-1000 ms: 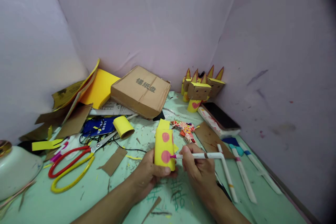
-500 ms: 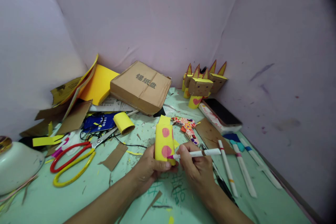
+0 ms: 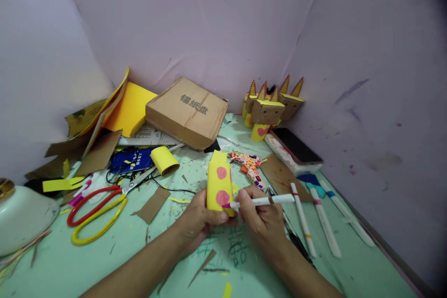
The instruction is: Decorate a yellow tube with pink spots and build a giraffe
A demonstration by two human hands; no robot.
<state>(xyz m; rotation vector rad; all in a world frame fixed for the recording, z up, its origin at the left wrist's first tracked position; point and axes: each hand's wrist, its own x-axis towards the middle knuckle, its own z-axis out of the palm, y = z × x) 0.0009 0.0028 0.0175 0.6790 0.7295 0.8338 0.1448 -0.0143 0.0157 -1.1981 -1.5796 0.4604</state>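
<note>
My left hand (image 3: 200, 219) is closed round the lower end of a yellow paper tube (image 3: 213, 181), its thumb across the front. Pink round spots show on the tube's face, and a yellow tab sticks up from its top. In my right hand (image 3: 260, 212) a white felt-tip pen (image 3: 263, 201) is pinched, its pink tip at the lower spot. A second yellow tube (image 3: 164, 160) lies on its side beyond my left hand. Scissors (image 3: 99, 216) with one red and one yellow handle rest to the left.
Behind are a cardboard box (image 3: 188, 114) and cat-like cardboard figures (image 3: 267, 111). A phone (image 3: 296, 146) lies on a white packet at the right. Several felt-tip pens (image 3: 326, 223) and a glue gun (image 3: 247, 165) are nearby. A white rounded object (image 3: 26, 223) stands at the left edge.
The view has shifted very slightly. Both hands keep their holds, and the pen tip remains at the lower pink spot.
</note>
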